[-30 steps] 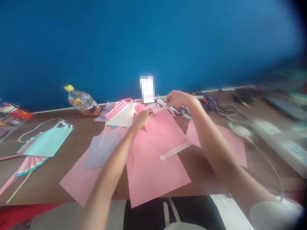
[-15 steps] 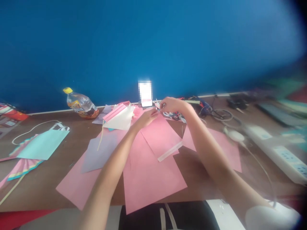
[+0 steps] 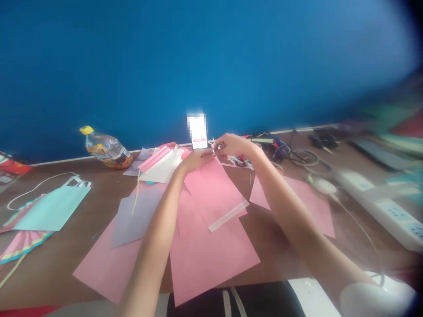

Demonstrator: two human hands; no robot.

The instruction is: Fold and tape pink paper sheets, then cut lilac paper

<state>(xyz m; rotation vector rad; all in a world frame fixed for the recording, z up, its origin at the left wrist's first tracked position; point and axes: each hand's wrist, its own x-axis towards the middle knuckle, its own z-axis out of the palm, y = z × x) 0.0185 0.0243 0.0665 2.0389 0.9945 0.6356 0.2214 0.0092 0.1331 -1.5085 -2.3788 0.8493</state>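
Observation:
Pink paper sheets [image 3: 214,251] overlap in front of me. The uppermost pink sheet [image 3: 216,189] carries a whitish strip [image 3: 229,215] along its near right edge. My left hand [image 3: 197,160] is closed at this sheet's far end, with its fingertips together at the far corner. Beside it, my right hand [image 3: 229,146] is bent in a pinch, thumb and fingertips almost meeting the left ones. A thin pale bit shows between the fingertips, too small to name. Under my left forearm lies a lilac sheet [image 3: 132,218].
A phone [image 3: 198,132] stands against the blue wall. Left are a plastic bottle [image 3: 107,149] with a yellow cap, folded pink-and-white paper [image 3: 161,165] and a light-blue paper bag [image 3: 54,207]. At right are cables [image 3: 306,157], a white plug [image 3: 325,186] and a power strip [image 3: 396,215].
Both hands have come closer together at the sheet's far corner, the left one shifting slightly left. The view has tilted a little, and things on the left appear lower.

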